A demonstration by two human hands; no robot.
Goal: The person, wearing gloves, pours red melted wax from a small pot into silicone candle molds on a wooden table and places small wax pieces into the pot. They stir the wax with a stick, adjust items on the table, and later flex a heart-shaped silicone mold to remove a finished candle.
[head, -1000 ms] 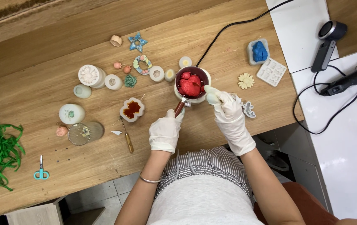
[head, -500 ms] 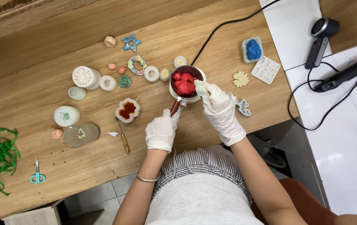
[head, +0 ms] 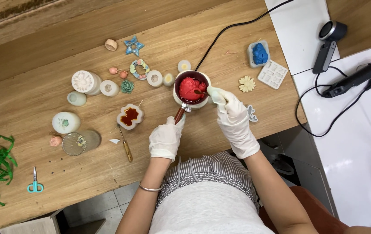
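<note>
The small pot (head: 190,89) of red wax sits near the middle of the wooden desk (head: 42,52), a black cord (head: 233,27) running off behind it to the far right. My gloved left hand (head: 165,139) has its fingers wrapped tight round the pot's reddish handle (head: 179,115), which points toward me; my gloved right hand (head: 233,120) reaches in from the right, its fingers pinching a thin stirring tool (head: 199,92) whose tip rests in the red lump. To my mind, stirring well means keeping the handle firmly braced, moving the tool slowly and low, and keeping wax off the rim. A white mould with dark red filling (head: 130,116) lies just left of the pot.
</note>
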